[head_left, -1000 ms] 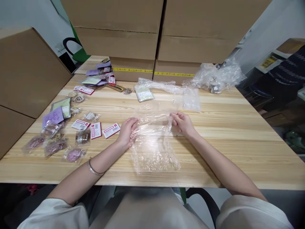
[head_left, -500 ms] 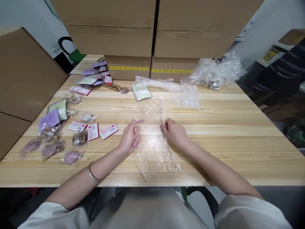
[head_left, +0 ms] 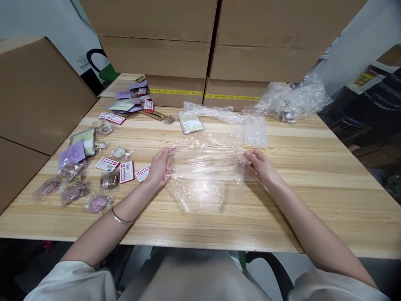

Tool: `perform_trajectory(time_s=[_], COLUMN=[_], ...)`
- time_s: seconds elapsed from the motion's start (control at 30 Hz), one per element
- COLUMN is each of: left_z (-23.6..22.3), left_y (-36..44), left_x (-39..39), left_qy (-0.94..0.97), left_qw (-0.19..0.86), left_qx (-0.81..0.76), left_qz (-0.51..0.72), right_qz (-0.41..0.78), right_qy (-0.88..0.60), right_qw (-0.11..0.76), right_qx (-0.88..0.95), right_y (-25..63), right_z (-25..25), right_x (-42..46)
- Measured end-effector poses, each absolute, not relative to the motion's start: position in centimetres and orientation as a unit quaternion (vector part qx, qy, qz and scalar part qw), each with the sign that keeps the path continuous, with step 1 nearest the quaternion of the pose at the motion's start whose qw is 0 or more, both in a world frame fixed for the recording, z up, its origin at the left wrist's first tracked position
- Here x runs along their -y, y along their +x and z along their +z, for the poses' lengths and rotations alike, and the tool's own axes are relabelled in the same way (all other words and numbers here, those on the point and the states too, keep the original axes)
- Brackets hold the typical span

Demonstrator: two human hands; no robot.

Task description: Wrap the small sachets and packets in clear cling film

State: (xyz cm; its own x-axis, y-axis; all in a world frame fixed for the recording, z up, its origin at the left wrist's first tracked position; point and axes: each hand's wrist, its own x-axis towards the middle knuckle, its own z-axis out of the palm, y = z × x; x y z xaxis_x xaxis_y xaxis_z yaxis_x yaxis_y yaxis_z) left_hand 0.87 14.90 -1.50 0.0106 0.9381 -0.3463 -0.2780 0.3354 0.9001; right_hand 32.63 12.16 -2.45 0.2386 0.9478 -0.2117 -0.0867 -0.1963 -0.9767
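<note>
A clear, crinkled plastic bag (head_left: 203, 165) is stretched sideways over the wooden table (head_left: 275, 225). My left hand (head_left: 160, 166) grips its left edge, fingers closed on the film. At the opposite edge, my right hand (head_left: 260, 167) pinches the plastic between thumb and fingers. Taut creases run across the bag from one hand to the other. Partly behind my left hand lies a white card with a red border (head_left: 143, 173). Beyond the bag is a flat packet with a white label (head_left: 191, 123).
On the left are small bagged items (head_left: 97, 204), bordered cards (head_left: 126, 172) and a purple packet (head_left: 72, 154). Crumpled clear plastic (head_left: 291, 100) sits at the back right, near a small flat bag (head_left: 255, 131). Cardboard boxes (head_left: 156, 54) wall off the back; another box (head_left: 40, 96) stands left.
My hands have moved apart, the right one farther rightward. Between them the plastic bag has gone from bunched and narrow to pulled wide. The view has shifted slightly.
</note>
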Motion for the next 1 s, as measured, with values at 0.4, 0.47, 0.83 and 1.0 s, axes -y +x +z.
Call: perform_trajectory(time_s=[0.4,0.47,0.83,1.0], left_z=[-1.2,-1.4,-1.2,-1.3], left_y=[2.9,3.2,1.6,1.7], left_x=[-13.3,-13.1,-14.7,-14.7], left_qy=[0.273,0.275,0.384,0.438], left_qw=[0.654,0.660,0.585,0.562], left_qx=[-0.462,-0.487,-0.535,-0.545], left_qz=[0.534,0.502,0.474,0.442], right_qz=[0.571,0.488,0.329,0.401], right_qy=[-0.601,-0.637,-0.710,-0.717], right_qw=[0.442,0.460,0.359,0.315], right_qx=[0.341,0.380,0.508,0.476], right_y=[31.1,30.2,31.5,33.3], right_z=[-2.9,-2.7,0.0,0.8], right_x=[-11.6,-10.9,-10.0,-10.3])
